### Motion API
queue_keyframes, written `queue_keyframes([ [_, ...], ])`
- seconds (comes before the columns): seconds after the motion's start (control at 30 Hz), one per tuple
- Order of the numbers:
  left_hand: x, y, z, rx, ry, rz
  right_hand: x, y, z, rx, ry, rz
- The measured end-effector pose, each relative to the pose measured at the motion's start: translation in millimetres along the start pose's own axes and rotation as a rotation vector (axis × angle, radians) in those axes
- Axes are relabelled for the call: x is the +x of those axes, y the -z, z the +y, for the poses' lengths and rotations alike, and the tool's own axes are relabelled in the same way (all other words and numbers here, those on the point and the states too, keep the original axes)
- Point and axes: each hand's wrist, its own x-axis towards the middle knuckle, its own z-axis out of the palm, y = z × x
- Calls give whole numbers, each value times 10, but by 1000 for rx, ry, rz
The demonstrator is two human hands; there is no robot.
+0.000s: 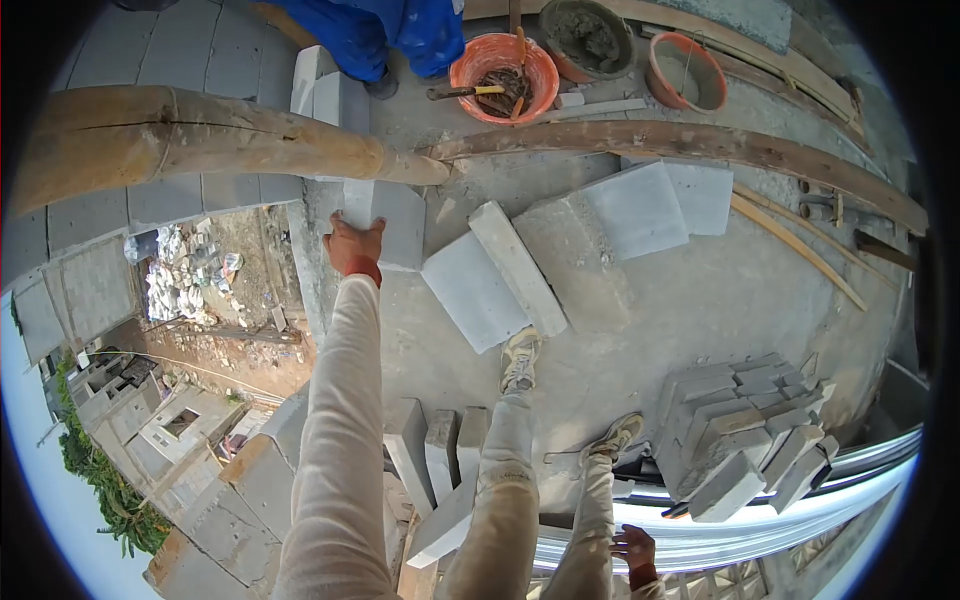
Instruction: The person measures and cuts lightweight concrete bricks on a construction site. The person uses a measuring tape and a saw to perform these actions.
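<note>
My left hand (355, 243) reaches forward and rests on a grey block (402, 225) at the wall's edge, its fingers spread over the block's near end. Low in the view, my right hand (634, 548) hangs beside my leg, away from the blocks; its fingers are apart and nothing shows in them. A flat grey block (475, 290) lies on the floor in front of my foot, with a narrower block (517, 268) leaning across it.
A bamboo pole (230, 135) and a wooden beam (700, 140) cross ahead. Beyond are a tool bucket (470, 65), two more buckets and a person in blue trousers (425, 35). Stacked blocks (740, 425) stand at right. Left of the wall is a drop.
</note>
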Motion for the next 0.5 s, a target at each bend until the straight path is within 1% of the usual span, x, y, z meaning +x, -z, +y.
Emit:
queue_keyframes([
  [0.07,51,-34,51,38,-46,-5,-44,-89,58,-31,52,-25],
  [0.1,100,-37,110,54,-74,-5,-72,-116,61,-11,41,-18],
  [0.2,224,-99,108,27,-119,46,-201,-135,31,-21,82,-42],
  [0.23,293,-75,168,-6,-131,98,-220,-119,27,52,63,-66],
  [0.33,344,-140,218,-106,-128,252,-176,-158,63,-51,77,-12],
  [0.37,372,-174,218,-108,-165,278,-154,-188,63,-57,78,-13],
  [0.47,324,-340,198,21,-241,268,-122,-341,-5,-29,20,-15],
  [0.5,275,-396,189,60,-201,256,-113,-414,-19,-49,26,-18],
])
